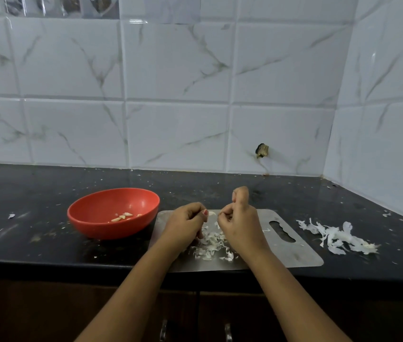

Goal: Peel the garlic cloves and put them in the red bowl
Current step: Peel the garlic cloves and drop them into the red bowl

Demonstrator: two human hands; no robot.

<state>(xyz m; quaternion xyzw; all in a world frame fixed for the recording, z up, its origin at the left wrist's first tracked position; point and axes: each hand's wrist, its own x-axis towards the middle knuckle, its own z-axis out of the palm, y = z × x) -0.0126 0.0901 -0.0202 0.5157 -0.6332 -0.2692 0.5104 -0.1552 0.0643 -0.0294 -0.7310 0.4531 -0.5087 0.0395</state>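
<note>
A red bowl (91,213) stands on the black counter, left of a steel cutting board (294,253). Several peeled garlic cloves (122,216) lie inside the bowl. Above the board, my left hand (185,225) pinches a pale garlic clove (211,214) at its fingertips. My right hand (238,220) is close beside it, fingers curled and pinching at what looks like a bit of the clove's skin. A heap of small garlic skins and pieces (211,245) lies on the board under both hands.
A larger pile of white garlic skins (336,238) lies on the counter right of the board. The tiled wall closes the back and right side. Cabinet doors with handles (163,329) sit below the counter's front edge. Skin flecks dot the counter.
</note>
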